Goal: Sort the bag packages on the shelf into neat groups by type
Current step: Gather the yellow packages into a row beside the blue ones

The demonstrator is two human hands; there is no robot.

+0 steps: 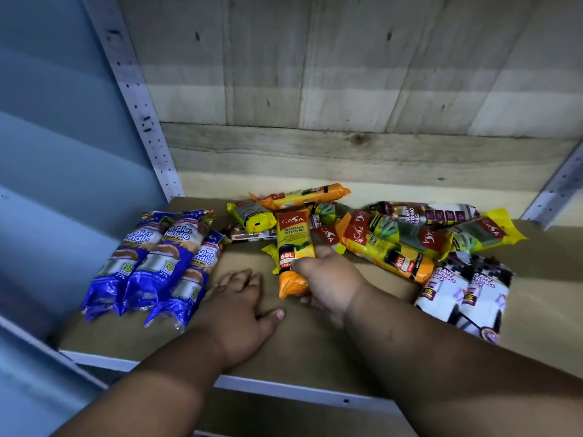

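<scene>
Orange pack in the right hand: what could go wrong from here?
1. The right hand holds the orange pack by one side; it might slip.
2. Its top end sits beside the mixed pile; pulling it could drag others.
3. The left hand lies flat beside the blue packs and may nudge that row.

Blue packages (pixel 148 266), orange-yellow package (pixel 295 247) (red label), white packages (pixel 467 294)
</scene>
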